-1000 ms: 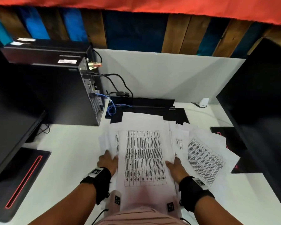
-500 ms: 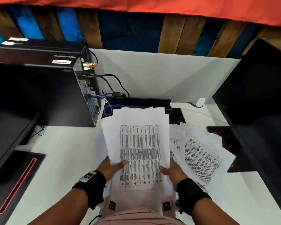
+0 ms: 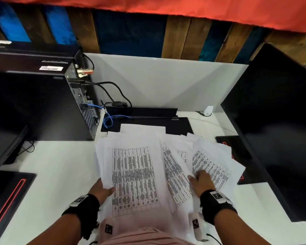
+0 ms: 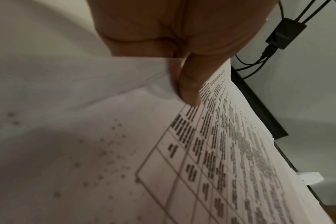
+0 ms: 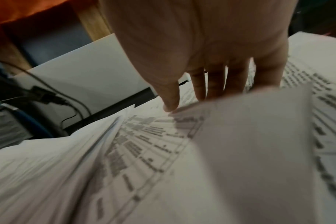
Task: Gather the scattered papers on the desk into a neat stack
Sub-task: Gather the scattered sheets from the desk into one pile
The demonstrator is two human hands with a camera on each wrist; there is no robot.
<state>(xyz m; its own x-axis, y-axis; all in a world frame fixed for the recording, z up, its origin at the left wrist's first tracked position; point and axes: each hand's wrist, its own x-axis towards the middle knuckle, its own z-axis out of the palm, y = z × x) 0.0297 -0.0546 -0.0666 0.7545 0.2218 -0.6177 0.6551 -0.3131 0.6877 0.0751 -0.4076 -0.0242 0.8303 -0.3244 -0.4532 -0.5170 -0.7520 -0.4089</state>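
A bundle of white printed sheets [image 3: 134, 177] with a table on top is lifted in front of me. My left hand [image 3: 102, 190] pinches its left edge, thumb [image 4: 188, 89] on the top sheet [image 4: 230, 151], fingers hidden underneath. To the right, several loose sheets [image 3: 210, 165] lie fanned on the white desk [image 3: 57, 167]. My right hand [image 3: 201, 179] rests on them with straight fingers [image 5: 217, 84] spread over the printed pages [image 5: 144, 144]; it holds nothing.
A black computer tower [image 3: 42, 103] with cables [image 3: 109, 92] stands at the left. A black keyboard tray or stand [image 3: 148, 119] lies behind the papers. A dark monitor [image 3: 276, 121] fills the right side, another monitor's base [image 3: 5, 200] the left.
My right hand let go of the bundle and moved right onto the fanned sheets. The left hand alone now holds the bundle, which has been lifted from the desk.
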